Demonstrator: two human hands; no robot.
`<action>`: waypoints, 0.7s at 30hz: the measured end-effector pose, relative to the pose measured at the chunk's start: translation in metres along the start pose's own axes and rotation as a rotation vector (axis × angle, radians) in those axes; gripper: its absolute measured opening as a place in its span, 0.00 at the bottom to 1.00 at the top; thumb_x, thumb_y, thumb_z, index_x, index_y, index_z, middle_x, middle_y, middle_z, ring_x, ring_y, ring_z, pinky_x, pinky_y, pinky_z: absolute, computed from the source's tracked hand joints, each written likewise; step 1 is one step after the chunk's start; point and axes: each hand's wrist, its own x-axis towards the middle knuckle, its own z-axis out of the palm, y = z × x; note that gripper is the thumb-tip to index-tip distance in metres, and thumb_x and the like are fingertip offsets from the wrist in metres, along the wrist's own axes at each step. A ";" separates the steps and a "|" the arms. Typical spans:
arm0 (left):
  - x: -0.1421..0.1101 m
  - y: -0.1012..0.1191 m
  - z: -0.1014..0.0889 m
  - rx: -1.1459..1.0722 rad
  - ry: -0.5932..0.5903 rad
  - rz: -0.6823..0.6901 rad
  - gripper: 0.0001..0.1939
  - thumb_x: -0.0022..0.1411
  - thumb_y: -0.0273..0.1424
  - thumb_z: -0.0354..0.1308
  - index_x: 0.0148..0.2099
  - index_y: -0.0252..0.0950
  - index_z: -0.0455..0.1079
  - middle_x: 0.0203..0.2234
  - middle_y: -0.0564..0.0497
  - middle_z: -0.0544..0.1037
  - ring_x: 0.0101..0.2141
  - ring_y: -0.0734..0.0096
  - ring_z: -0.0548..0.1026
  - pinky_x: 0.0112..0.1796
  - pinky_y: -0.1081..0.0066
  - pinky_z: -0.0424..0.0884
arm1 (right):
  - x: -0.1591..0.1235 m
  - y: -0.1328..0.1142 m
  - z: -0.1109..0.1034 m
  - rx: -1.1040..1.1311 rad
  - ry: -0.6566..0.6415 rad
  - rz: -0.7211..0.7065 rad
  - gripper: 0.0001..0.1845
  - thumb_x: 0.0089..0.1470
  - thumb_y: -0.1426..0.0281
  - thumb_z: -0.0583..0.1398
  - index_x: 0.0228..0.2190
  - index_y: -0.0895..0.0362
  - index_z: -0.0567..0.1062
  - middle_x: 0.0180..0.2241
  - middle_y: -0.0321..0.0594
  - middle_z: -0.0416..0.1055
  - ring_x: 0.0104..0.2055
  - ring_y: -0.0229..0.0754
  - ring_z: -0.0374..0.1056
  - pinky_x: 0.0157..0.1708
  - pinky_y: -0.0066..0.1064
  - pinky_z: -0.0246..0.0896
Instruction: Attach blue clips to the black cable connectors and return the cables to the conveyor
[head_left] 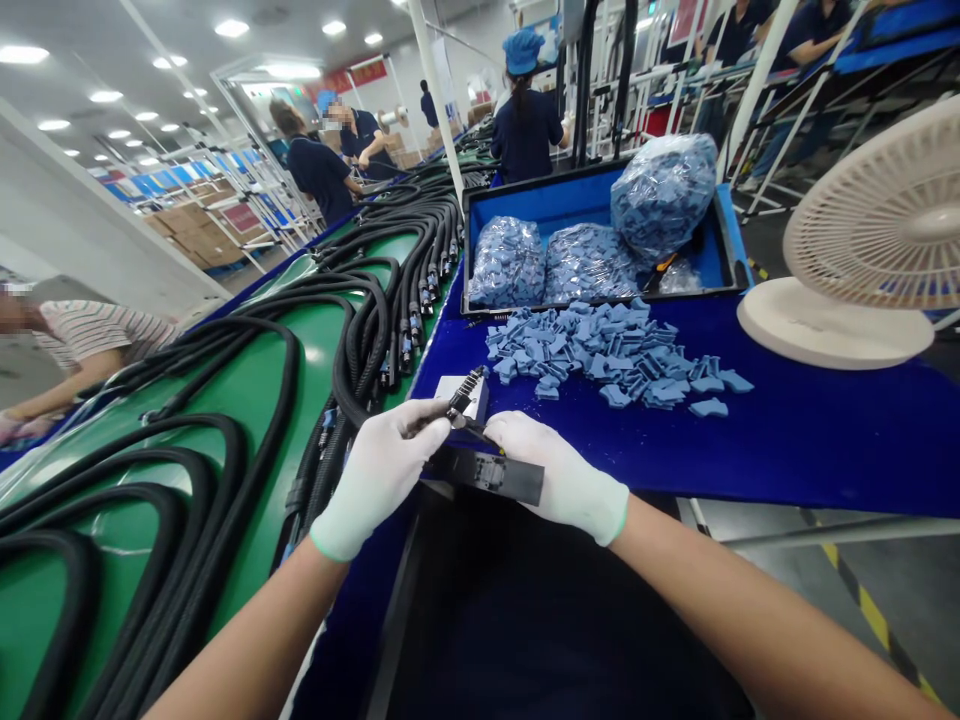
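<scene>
Both my hands wear white gloves and meet at the near edge of the blue table (787, 430). My left hand (379, 472) is closed around a black cable end with a metal connector (466, 392) that sticks up past its fingers. My right hand (559, 475) is closed on a flat black rectangular part (491, 470) that lies between the two hands. A small white block (459, 392) sits just behind the connector. A loose pile of small blue rubber pieces (607, 350) lies on the table beyond my hands.
A blue tray (585, 200) behind the pile holds three clear bags of blue pieces (664, 190). A white fan (870, 240) stands at the right. On the left, a green conveyor (247, 380) carries several black corrugated hoses (375, 310). Other people work at the far end and left.
</scene>
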 end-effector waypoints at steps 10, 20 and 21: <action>0.026 -0.001 0.007 -0.040 -0.061 0.072 0.23 0.69 0.45 0.61 0.58 0.38 0.80 0.52 0.50 0.84 0.53 0.53 0.81 0.56 0.62 0.73 | 0.003 0.005 -0.003 0.096 -0.033 0.106 0.21 0.63 0.67 0.63 0.56 0.57 0.69 0.48 0.48 0.77 0.45 0.50 0.75 0.43 0.36 0.66; 0.034 -0.007 0.006 0.018 -0.034 0.086 0.22 0.68 0.44 0.61 0.58 0.39 0.80 0.53 0.50 0.84 0.54 0.53 0.80 0.58 0.61 0.71 | 0.018 0.024 0.014 -0.126 -0.090 0.246 0.09 0.65 0.63 0.61 0.40 0.56 0.75 0.38 0.44 0.79 0.39 0.47 0.75 0.37 0.32 0.60; 0.035 -0.005 0.007 0.006 -0.048 0.080 0.21 0.68 0.43 0.62 0.57 0.39 0.81 0.52 0.50 0.84 0.53 0.53 0.80 0.57 0.61 0.72 | 0.014 0.022 0.008 -0.088 -0.096 0.197 0.09 0.65 0.63 0.62 0.41 0.56 0.75 0.39 0.44 0.79 0.40 0.48 0.75 0.38 0.32 0.61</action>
